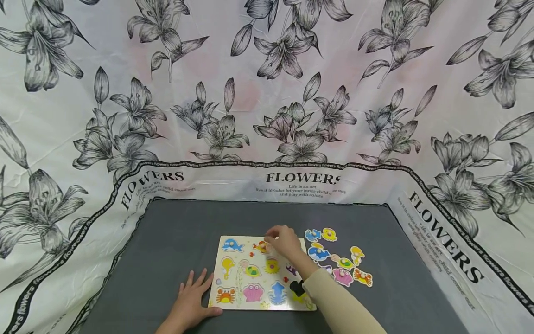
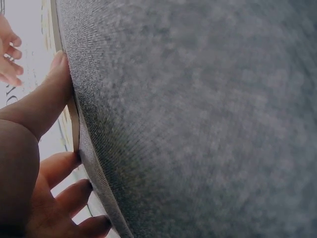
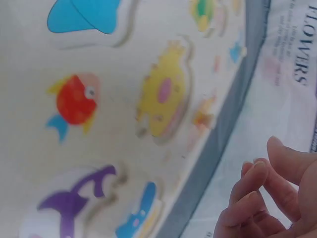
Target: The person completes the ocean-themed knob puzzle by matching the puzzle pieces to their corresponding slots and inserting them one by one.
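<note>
A pale wooden puzzle board point(image 1: 249, 242) with sea animals lies on the dark grey table. My left hand point(image 1: 189, 299) is spread beside its lower left corner. In the left wrist view, the thumb point(image 2: 62, 74) rests along the board's edge point(image 2: 75, 131). Over the board's top edge is my right hand point(image 1: 285, 241), its fingertips near an orange fish point(image 1: 261, 247). In the right wrist view, the right hand point(image 3: 267, 198) has loosely curled fingers, the thumb apart from them, and nothing shows between. A yellow puffer fish point(image 3: 163, 99) and blue squid point(image 3: 84, 17) sit in the board.
Loose animal pieces lie right of the board, some overlapping: a whale point(image 1: 318, 253), a turtle point(image 1: 345, 263), a seahorse point(image 1: 357, 255), a pink octopus point(image 1: 343, 277) and a crab point(image 1: 362, 278). A flower-printed cloth point(image 1: 225, 183) surrounds the table point(image 1: 175, 232).
</note>
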{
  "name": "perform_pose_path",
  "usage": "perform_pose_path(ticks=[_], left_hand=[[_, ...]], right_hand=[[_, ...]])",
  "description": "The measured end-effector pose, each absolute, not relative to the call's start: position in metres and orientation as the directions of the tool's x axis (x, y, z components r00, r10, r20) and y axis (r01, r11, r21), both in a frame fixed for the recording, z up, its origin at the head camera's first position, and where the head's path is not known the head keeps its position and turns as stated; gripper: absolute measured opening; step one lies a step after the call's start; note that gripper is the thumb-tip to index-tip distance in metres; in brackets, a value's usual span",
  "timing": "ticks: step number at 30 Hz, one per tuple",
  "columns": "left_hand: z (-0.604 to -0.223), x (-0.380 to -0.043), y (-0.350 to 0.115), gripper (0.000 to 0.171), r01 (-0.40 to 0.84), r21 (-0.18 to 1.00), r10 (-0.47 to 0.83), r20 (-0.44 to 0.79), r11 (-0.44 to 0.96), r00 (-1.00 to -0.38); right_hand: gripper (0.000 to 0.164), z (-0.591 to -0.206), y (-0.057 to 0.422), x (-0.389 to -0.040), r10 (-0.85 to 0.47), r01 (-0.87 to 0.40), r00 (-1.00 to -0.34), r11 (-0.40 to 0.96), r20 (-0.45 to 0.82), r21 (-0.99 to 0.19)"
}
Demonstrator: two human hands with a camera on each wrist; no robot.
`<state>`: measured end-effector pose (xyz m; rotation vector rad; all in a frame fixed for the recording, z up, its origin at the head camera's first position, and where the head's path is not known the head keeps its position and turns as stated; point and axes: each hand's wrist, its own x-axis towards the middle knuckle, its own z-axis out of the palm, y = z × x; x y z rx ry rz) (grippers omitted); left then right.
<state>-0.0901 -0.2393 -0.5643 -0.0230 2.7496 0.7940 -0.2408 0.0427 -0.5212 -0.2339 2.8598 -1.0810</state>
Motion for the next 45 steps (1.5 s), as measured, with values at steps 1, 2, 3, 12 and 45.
perform_pose_path(ticks=[1, 2, 3, 12, 45], left_hand=[[-0.564, -0.090, -0.240, 0.112, -0.092, 0.519, 0.061, -0.270, 0.850, -0.961], [-0.564, -0.091, -0.239, 0.112, -0.092, 0.516, 0.061, -0.272, 0.851, -0.960], [-0.563, -0.091, -0.240, 0.112, -0.094, 0.515, 0.060, -0.275, 0.852, -0.960], [-0.564, -0.091, -0.238, 0.113, -0.125, 0.496, 0.054, -0.332, 0.859, -0.942], [-0.561, -0.093, -0.237, 0.113, -0.106, 0.517, 0.076, -0.319, 0.849, -0.945]], right_hand=[[0.014, -0.519, 0.044, -0.240, -0.166, -0.117, -0.986, 0.736, -0.011, -0.667], [0.014, -0.517, 0.046, -0.239, -0.162, -0.115, -0.987, 0.729, -0.007, -0.674], [0.014, -0.515, 0.047, -0.239, -0.156, -0.111, -0.988, 0.725, -0.006, -0.679], [0.013, -0.508, 0.060, -0.233, -0.157, -0.122, -0.987, 0.698, 0.015, -0.706], [0.015, -0.479, 0.133, -0.222, -0.005, -0.090, -0.992, 0.708, 0.122, -0.701]])
